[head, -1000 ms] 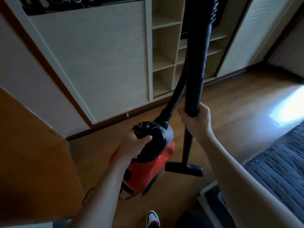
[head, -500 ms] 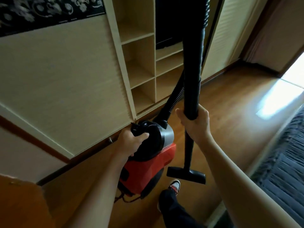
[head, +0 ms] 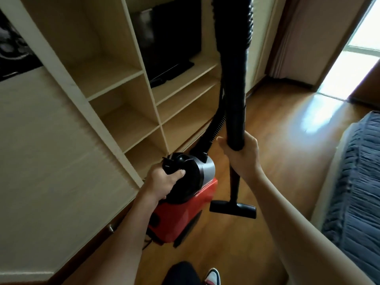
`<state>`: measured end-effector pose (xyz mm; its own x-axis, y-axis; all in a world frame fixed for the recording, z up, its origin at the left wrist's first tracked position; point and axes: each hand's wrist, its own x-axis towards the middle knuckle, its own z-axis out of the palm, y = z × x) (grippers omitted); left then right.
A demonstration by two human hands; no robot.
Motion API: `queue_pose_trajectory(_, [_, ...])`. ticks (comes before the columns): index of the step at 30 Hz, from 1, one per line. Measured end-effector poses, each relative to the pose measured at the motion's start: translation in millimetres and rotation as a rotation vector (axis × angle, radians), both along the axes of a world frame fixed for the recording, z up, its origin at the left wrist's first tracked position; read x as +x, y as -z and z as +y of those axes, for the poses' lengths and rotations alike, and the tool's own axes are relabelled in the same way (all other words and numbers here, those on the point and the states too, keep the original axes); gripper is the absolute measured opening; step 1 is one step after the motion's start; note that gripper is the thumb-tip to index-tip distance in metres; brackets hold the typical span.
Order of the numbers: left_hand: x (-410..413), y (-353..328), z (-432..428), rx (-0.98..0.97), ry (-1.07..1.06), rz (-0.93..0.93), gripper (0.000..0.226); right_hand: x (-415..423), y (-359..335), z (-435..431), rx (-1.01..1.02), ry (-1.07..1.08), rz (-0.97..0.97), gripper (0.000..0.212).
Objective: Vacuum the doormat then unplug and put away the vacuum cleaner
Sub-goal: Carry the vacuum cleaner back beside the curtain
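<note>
While the vacuum cleaner point(head: 185, 210) hangs just below the middle of the view, toward six o'clock, its red body appears to be clear of the floor point(head: 277, 124); the left hand point(head: 162, 182) carries it, fingers curled round the black handle on top; the right hand point(head: 242, 155) is clenched round the wand point(head: 235, 112) near its lower joint. The doormat is not in view, so I cannot tell whether the vacuuming is done; a lifted machine suggests it is being fetched or put away.

What could go wrong, as I judge it: a thin cord point(head: 148, 242) shows under the body at seven o'clock, and its plug cannot be seen; if it trails, it could snag near the shoe point(head: 212, 276) at six o'clock, or jerk the machine; the nozzle point(head: 233, 208), just beside the red body, could knock the shelf unit point(head: 127, 128) at ten o'clock or the television point(head: 172, 38) standing in it toward twelve; the hose point(head: 213, 128) loops out past the top edge and might catch on a shelf.

The wand's long axis runs from twelve o'clock down to six, close to upright, nozzle end down; the nozzle's bar lies roughly nine to three; the body's long axis seems to run from seven o'clock to one, hose end toward one. The bed point(head: 357, 182) lies at three o'clock.
</note>
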<state>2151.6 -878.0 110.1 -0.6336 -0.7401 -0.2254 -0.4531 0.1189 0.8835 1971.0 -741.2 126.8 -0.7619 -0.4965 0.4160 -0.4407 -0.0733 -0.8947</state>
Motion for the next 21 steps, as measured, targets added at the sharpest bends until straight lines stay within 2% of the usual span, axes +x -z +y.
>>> queue_pose_trajectory(4, [-59.6,6.4,-28.2,-0.023,0.054,0.026,0.038,-48.9,2.3,-14.5,-0.034,0.051,-0.012,0.028])
queue_pose_trajectory(6, [-90.4,10.8,-41.0,-0.012,0.076,0.030,0.044,-75.7,9.2,-23.0,-0.013,0.091,-0.002,0.035])
queue_pose_trajectory(8, [-123.3,15.6,-56.3,0.000,0.101,0.042,0.046,-102.4,16.1,-33.5,-0.006,0.142,0.022,0.033])
queue_pose_trajectory(13, [-212.1,34.7,-106.8,0.032,0.129,0.065,0.044,-175.9,29.0,-69.4,0.029,0.205,0.043,0.026])
queue_pose_trajectory(21, [-365.4,31.4,-188.7,0.031,0.307,0.045,0.031,-296.0,28.9,-137.6,0.084,0.345,0.037,0.037])
